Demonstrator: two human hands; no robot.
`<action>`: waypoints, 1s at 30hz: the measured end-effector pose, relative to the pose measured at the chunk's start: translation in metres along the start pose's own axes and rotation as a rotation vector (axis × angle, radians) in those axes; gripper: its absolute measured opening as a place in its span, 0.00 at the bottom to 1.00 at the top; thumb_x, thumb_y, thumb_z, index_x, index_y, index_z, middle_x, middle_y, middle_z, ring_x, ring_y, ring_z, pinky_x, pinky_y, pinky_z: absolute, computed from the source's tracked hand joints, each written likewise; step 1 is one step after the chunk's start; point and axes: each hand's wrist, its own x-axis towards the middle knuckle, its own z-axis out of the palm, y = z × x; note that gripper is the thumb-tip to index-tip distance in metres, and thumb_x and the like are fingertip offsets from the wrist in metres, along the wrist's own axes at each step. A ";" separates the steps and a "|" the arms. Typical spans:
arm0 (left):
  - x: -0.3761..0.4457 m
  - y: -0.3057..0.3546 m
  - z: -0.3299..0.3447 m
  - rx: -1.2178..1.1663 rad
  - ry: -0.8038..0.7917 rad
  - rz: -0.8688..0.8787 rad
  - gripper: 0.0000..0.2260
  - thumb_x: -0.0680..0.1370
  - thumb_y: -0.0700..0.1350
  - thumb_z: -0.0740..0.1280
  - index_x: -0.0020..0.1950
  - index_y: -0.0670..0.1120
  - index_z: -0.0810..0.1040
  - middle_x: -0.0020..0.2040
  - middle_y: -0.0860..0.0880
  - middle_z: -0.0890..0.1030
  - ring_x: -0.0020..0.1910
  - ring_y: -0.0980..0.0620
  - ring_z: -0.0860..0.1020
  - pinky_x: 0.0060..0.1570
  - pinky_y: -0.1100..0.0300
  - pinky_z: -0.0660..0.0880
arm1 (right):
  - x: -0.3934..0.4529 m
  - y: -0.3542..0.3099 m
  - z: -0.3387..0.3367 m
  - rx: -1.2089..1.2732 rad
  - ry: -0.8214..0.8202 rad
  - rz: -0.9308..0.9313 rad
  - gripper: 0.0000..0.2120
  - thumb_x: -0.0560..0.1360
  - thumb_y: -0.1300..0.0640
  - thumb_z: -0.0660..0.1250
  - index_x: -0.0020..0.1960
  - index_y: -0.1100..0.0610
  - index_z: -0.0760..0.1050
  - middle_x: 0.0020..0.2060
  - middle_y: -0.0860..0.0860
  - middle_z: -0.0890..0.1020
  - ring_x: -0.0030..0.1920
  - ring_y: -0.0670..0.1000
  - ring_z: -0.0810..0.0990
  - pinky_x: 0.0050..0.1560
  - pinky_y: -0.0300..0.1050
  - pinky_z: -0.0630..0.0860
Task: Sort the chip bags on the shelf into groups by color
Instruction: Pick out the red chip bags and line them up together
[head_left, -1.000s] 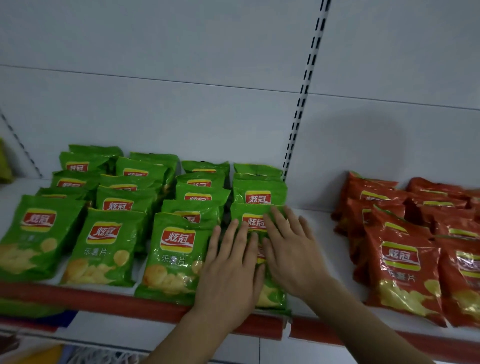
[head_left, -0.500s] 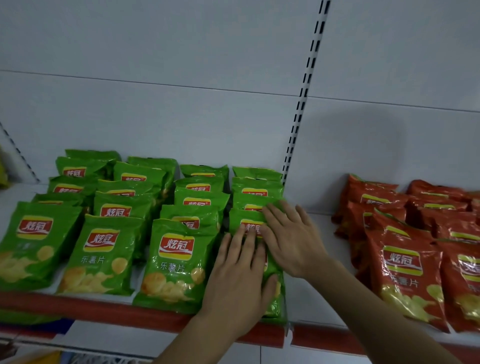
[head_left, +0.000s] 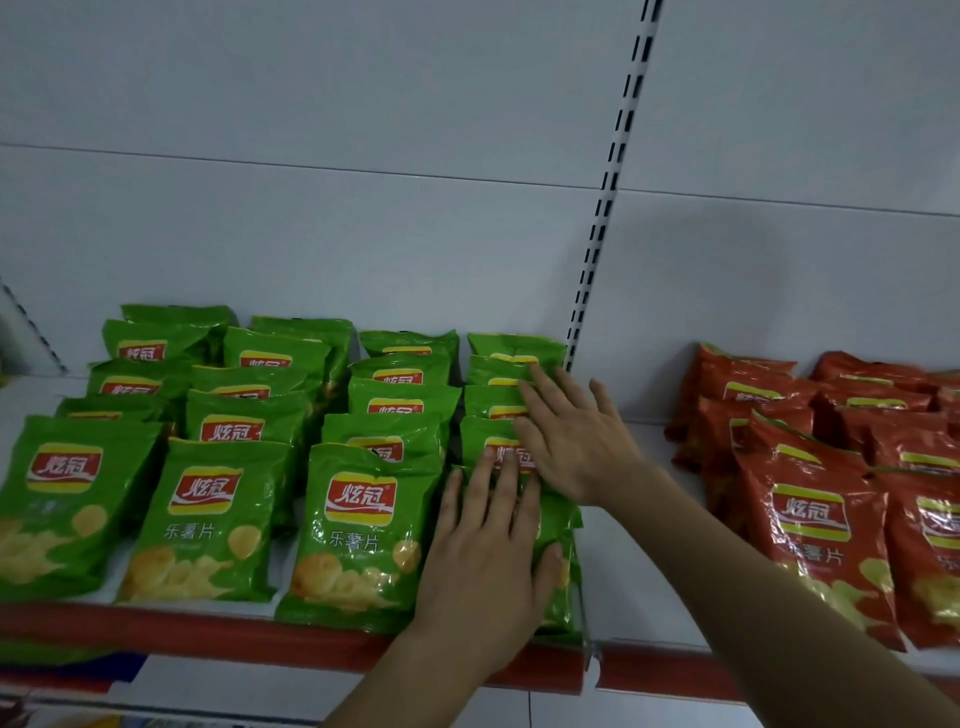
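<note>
1. Pressing flat on the rightmost green column: left hand (head_left: 488, 551) lies palm-down, fingers straight, on the front green bag (head_left: 558, 571) at the shelf's front edge; it grips nothing.
2. Right hand (head_left: 571, 441) is also open with fingers spread, resting on the next bags back in that column (head_left: 493, 400); it holds nothing.
3. Change since a second ago: the right hand has slid deeper toward the back wall, from the second bag onto the ones behind, and the left hand has crept forward a bit over the front bag. The column reads tighter and straighter now.
4. Green chip bags (head_left: 358, 525) sit in four columns on the left part of the shelf (head_left: 208, 631), running from the front edge to the back wall, overlapped like shingles.
5. Red chip bags (head_left: 810, 525) fill the right part of the shelf, well apart from the green ones, with a bare white strip between the groups in front of the slotted upright (head_left: 608, 208).
6. Meaning for the task: no stray color is visible in either group, so the sort looks basically done; this seems to be tidying and squaring the last green column.
7. Likely next: lift both hands off and check the red side, whose right end is cut off by the frame.
8. Risk: the front bag overhangs the red front lip slightly and could slip when released.
</note>
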 end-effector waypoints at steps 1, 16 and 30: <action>0.000 0.000 -0.001 -0.006 0.007 0.003 0.31 0.85 0.62 0.52 0.82 0.45 0.65 0.83 0.43 0.63 0.84 0.41 0.54 0.78 0.35 0.60 | -0.002 0.001 -0.002 0.010 0.014 0.004 0.40 0.79 0.34 0.29 0.87 0.49 0.48 0.87 0.47 0.46 0.86 0.54 0.42 0.84 0.65 0.45; 0.030 0.051 -0.017 -0.054 0.111 0.070 0.32 0.79 0.58 0.63 0.79 0.42 0.71 0.82 0.39 0.65 0.83 0.37 0.58 0.77 0.32 0.60 | -0.122 0.073 -0.020 -0.025 0.248 0.298 0.31 0.85 0.41 0.43 0.85 0.51 0.60 0.86 0.53 0.55 0.86 0.56 0.46 0.85 0.62 0.48; 0.055 0.183 0.028 -0.160 0.169 0.137 0.23 0.86 0.52 0.54 0.75 0.43 0.76 0.78 0.40 0.71 0.80 0.40 0.66 0.74 0.37 0.68 | -0.205 0.138 0.041 0.023 0.156 0.203 0.30 0.86 0.45 0.46 0.85 0.56 0.58 0.86 0.54 0.55 0.86 0.55 0.45 0.83 0.64 0.54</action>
